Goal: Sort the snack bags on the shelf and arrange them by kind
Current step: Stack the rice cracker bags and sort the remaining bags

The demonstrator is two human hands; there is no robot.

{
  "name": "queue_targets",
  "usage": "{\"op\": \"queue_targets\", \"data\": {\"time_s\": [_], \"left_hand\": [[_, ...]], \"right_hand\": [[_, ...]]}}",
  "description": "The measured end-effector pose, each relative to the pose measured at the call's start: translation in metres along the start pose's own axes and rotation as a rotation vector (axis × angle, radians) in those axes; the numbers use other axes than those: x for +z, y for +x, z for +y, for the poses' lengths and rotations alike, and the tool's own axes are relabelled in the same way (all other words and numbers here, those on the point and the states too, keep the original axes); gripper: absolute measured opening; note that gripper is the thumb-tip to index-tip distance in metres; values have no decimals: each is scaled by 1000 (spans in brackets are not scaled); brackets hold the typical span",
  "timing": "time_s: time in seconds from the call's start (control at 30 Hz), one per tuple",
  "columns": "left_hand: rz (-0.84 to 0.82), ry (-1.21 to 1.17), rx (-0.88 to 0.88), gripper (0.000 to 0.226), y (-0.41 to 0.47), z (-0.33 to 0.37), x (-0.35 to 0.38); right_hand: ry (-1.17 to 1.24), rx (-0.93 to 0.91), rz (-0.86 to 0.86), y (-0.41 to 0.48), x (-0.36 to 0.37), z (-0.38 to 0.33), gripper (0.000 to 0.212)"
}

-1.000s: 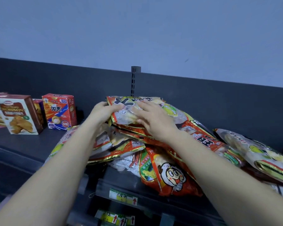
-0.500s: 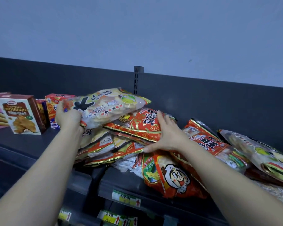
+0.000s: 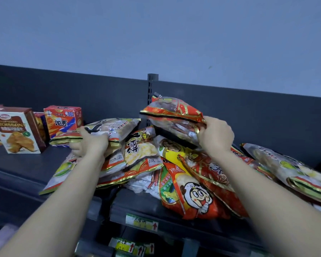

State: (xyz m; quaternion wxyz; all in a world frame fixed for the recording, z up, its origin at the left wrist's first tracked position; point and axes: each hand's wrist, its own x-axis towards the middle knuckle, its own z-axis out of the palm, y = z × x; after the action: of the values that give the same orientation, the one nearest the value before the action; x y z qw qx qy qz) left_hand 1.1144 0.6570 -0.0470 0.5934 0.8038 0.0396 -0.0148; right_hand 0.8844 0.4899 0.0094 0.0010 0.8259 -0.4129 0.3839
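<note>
Head view, as I watched it remotely. The heap of snack bags (image 3: 143, 164) lay across the middle and right of the shelf, the bags overlapping and some overhanging its front edge. The pale bag (image 3: 115, 128) lay on the heap's left side. My left hand (image 3: 90, 144) gripped its near edge with curled fingers, so the bag reached away from the hand toward the back. The red-and-gold bag (image 3: 172, 113) was raised clear above the heap. My right hand (image 3: 216, 137) was closed round its right end, and the bag stretched left from that hand.

A plain blue-grey wall (image 3: 156, 34) filled the upper half. Below it ran a dark back panel (image 3: 258, 117), then the dark shelf (image 3: 20, 167). A slotted upright post (image 3: 152, 80) stood at the panel's middle, behind the raised bag. A price label (image 3: 142, 221) sat on the shelf's front rail.

Counts: two bags in hand, one per hand. I could not count the heap exactly, though a red bag with a cartoon face (image 3: 195, 195) and a pale bag at far right (image 3: 293, 169) stood out. Four boxes stood at the left: a croissant box (image 3: 17, 129), a red box (image 3: 63, 120), a partly hidden one between them, and a pink one cut by the frame edge.
</note>
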Motion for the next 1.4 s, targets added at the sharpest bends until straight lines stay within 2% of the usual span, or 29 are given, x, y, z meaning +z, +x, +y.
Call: {"op": "queue_targets", "data": {"time_s": [0.07,0.13,0.33,0.4,0.47,0.53,0.57,0.63,0.67,0.7,0.73,0.8,0.87,0.93,0.97,1.07,1.13,1.23,1.3,1.4], "left_hand": [[22,66,35,93,-3,-1,4],[26,110,77,97,-8,1,7],[52,128,153,100,-14,0,7],[89,147,213,99,-18,-6,4],[135,208,317,92,-24,-13,4],[167,275,501,74,-32,-15,7],[159,309,609,63,-36,-14,11],[121,376,798,46,-49,-11,17],[95,391,879,40,-56,-10,20],[67,394,964,34,-64,-9,23],[46,388,1057,29,-73,-10,26],[6,358,1223,17,-92,-16,29],[-139,398,1233,12,-111,-29,29],[-271,453,1166,13,-125,-44,32],[-290,475,1158,14,-129,-51,34],[-262,515,1243,14,-134,-62,41],[-223,500,1314,19,-134,-64,44],[-170,538,1391,15,-133,-64,48],[-156,627,1403,9,-133,-62,53],[-162,764,1348,20,-138,-49,64]], "right_hand": [[-65,-91,63,-2,-6,10,37],[-127,-146,55,-4,-7,23,48],[-414,-76,-195,-19,3,49,50],[-493,-88,-204,-18,4,44,51],[-532,-113,-196,-19,4,38,68],[-448,-270,-144,-24,6,32,80],[-346,-410,-103,-29,6,27,76],[-94,-702,11,-40,12,19,53],[-9,-782,32,-46,13,15,38],[37,-815,-19,-52,13,10,26],[47,-794,-136,-57,13,7,22],[-77,-675,-441,-65,17,6,40],[-245,-592,-623,-72,22,11,61],[-372,-542,-727,-78,24,13,72],[-401,-523,-746,-80,25,12,69],[-371,-440,-738,-87,31,9,29],[-341,-391,-689,-88,29,10,18],[-260,-301,-581,-80,21,23,9],[-222,-232,-536,-71,15,35,12],[-174,-125,-500,-56,5,47,17]]}}
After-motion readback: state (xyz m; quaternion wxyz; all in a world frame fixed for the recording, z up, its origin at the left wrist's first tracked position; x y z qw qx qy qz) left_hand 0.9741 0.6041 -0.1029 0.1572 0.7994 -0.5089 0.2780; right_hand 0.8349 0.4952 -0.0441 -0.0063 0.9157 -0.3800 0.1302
